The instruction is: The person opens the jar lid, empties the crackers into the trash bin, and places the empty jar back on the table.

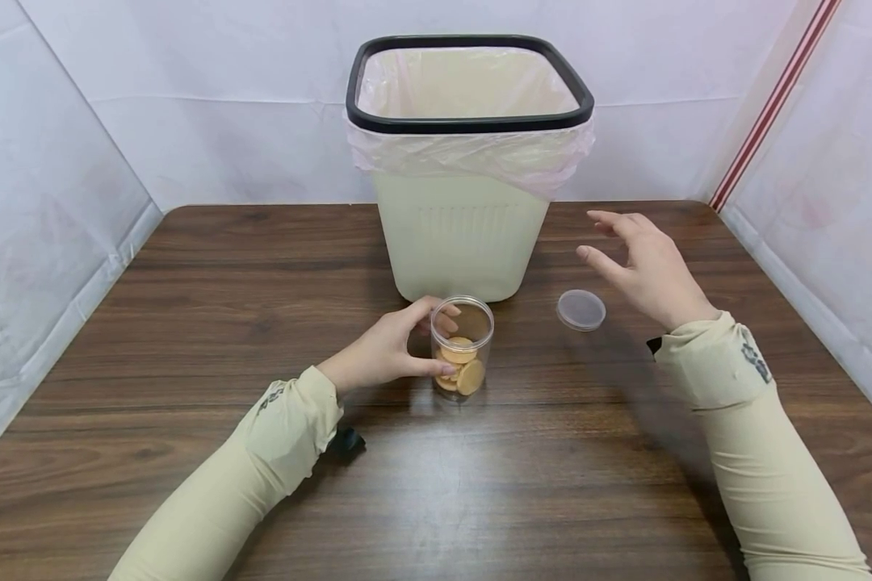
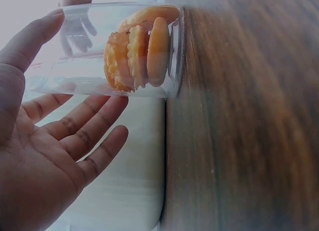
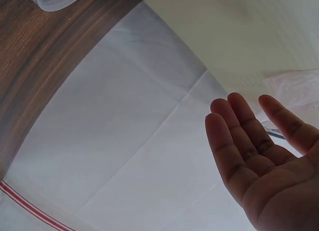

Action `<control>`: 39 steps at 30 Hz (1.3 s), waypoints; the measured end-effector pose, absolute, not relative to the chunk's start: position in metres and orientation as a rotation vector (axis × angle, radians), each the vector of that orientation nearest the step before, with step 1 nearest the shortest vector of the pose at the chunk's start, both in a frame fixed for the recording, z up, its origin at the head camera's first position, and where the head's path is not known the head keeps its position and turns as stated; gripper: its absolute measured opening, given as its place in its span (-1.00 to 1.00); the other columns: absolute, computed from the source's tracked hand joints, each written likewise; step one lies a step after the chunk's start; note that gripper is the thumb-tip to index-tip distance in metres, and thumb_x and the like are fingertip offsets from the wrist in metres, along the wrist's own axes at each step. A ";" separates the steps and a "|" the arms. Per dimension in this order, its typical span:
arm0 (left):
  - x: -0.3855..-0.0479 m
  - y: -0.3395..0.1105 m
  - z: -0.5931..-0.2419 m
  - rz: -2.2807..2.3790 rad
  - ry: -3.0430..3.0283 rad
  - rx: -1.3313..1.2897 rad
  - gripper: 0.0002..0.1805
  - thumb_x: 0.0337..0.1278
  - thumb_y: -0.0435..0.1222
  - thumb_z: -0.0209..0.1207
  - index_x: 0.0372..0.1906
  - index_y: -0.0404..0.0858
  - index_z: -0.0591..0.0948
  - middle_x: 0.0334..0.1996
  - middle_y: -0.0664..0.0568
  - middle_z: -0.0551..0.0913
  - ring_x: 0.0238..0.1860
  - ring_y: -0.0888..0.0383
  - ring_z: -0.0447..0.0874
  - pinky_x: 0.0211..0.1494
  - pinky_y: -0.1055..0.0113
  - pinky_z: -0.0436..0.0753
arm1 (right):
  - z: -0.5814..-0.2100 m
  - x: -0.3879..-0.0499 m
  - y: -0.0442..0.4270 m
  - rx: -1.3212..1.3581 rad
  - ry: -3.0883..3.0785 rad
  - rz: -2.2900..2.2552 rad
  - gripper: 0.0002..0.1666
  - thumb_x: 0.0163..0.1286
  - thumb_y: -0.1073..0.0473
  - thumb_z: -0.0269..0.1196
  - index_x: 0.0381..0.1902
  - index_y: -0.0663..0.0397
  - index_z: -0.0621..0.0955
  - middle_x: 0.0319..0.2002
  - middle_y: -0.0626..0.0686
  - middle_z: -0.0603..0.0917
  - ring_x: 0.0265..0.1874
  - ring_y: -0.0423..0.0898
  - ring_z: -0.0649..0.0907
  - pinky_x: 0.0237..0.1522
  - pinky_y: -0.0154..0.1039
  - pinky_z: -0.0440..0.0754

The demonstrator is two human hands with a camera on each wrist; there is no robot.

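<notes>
My left hand [image 1: 385, 349] holds a clear plastic jar [image 1: 472, 324] upright on the table, with the thumb on the near side and the fingers round the back. Its mouth is uncovered. Several round golden biscuits [image 1: 470, 377] lie in the bottom, some with wavy edges in the left wrist view [image 2: 137, 54]. The right hand [image 1: 650, 270] is raised above the table on the right, fingers spread and nothing in it. Just left of and below that hand lies a round translucent lid [image 1: 581, 310], flat on the wood.
A pale bin [image 1: 465, 234] with a black rim [image 1: 472, 125] and a pinkish plastic liner [image 1: 472, 153] stands directly behind the jar. The dark wood table [image 1: 189, 323] is bounded by white sheeting [image 1: 225, 153] at the back and sides.
</notes>
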State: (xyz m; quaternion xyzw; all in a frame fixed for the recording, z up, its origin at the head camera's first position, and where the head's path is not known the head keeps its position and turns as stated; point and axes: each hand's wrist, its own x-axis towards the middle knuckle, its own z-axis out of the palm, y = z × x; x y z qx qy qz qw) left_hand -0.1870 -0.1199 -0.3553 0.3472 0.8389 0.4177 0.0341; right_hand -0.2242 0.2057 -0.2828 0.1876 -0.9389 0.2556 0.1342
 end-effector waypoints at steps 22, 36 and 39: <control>-0.187 -0.120 -0.354 1.272 2.577 1.088 -0.31 -0.07 -0.25 0.44 0.20 -0.27 0.41 0.00 -0.09 0.66 0.01 0.08 0.61 0.18 0.08 0.54 | -0.275 -0.216 0.202 0.582 -2.652 0.776 -0.38 0.40 -0.02 0.17 0.35 0.08 0.39 0.16 0.25 0.53 0.12 0.18 0.50 0.15 0.09 0.43; -0.186 -0.120 -0.355 1.285 2.568 1.071 -0.33 -0.07 -0.25 0.43 0.19 -0.24 0.41 0.00 -0.09 0.66 0.01 0.07 0.57 0.18 0.04 0.52 | -0.271 -0.214 0.202 0.598 -2.620 0.787 -0.39 0.39 0.02 0.19 0.33 0.10 0.41 0.15 0.25 0.54 0.19 0.16 0.47 0.15 0.10 0.44; -0.186 -0.120 -0.355 1.286 2.567 1.069 -0.33 -0.06 -0.25 0.43 0.19 -0.24 0.41 0.00 -0.09 0.66 0.01 0.05 0.58 0.18 0.03 0.52 | -0.271 -0.214 0.202 0.599 -2.616 0.777 -0.39 0.40 0.01 0.18 0.33 0.10 0.40 0.15 0.26 0.54 0.19 0.17 0.47 0.12 0.10 0.43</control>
